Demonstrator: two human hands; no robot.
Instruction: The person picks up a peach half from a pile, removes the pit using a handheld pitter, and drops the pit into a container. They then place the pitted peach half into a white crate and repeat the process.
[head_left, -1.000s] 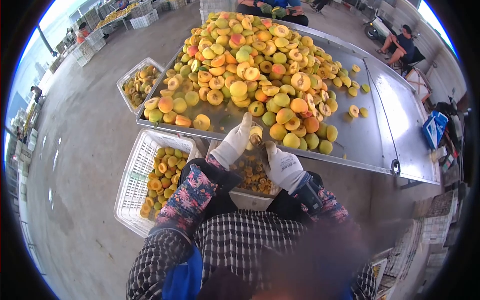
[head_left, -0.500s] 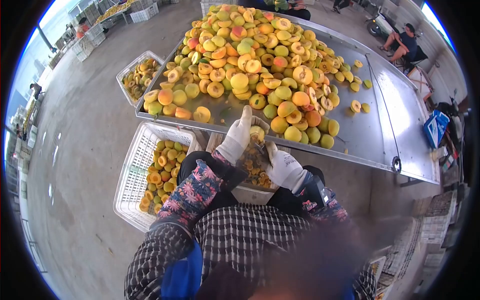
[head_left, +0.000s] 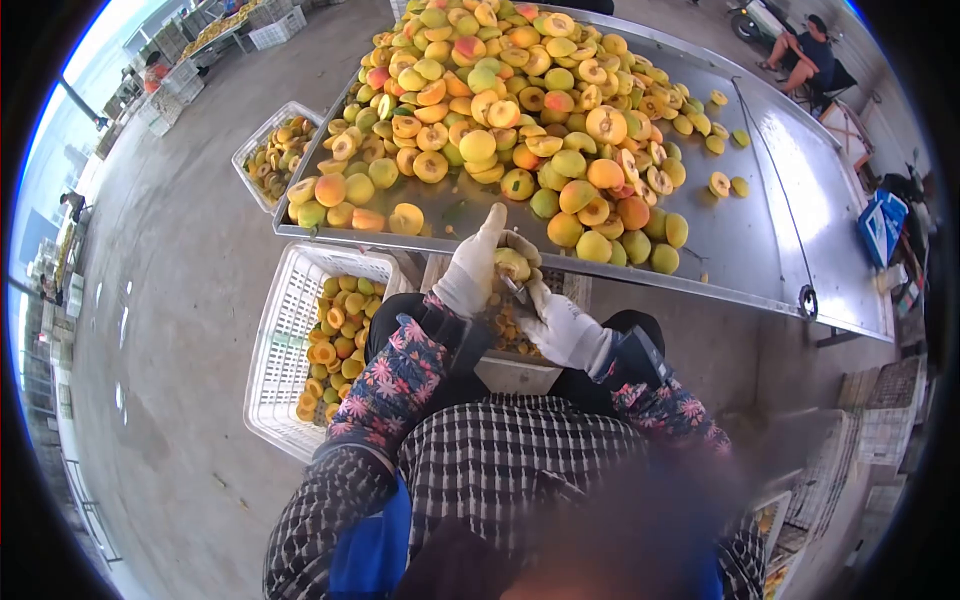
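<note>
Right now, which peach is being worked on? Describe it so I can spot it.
Start at the steel table piled with peaches. At its near edge, two white-gloved hands meet. The peach sits cupped in the left hand, the only one off the table.

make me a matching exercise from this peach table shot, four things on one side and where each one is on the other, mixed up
Things:
1. peach half
2. white crate
3. blue bag
4. heap of fruit

Places:
A. on the floor to the person's left, filled with halved fruit
B. piled on the metal table
C. in the gloved left hand, with the right hand working at it
D. past the table's right end

Pairs: 1-C, 2-A, 3-D, 4-B
</note>
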